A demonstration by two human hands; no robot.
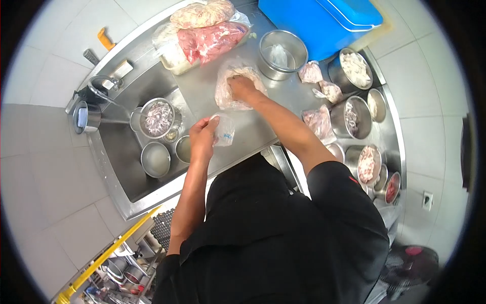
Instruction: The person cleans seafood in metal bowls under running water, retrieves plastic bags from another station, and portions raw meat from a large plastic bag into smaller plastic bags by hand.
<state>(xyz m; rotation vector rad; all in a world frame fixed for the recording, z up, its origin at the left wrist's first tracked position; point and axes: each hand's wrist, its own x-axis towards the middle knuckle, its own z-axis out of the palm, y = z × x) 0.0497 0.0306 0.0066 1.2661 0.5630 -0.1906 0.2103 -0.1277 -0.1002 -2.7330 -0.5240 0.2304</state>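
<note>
My left hand pinches the rim of a small clear plastic bag with blue print, which hangs over the steel counter near its front edge. My right hand is down in a larger open clear bag of pale, shredded-looking meat. Its fingers curl into the meat, and their tips are partly hidden. Behind that bag, a tray carries a bag of pink raw meat and a bag of paler meat.
Left is a sink with a running faucet, a bowl of sliced purplish-white food and a bowl of cloudy liquid. A steel pot and blue cooler stand behind. Filled bags and several pots line the right.
</note>
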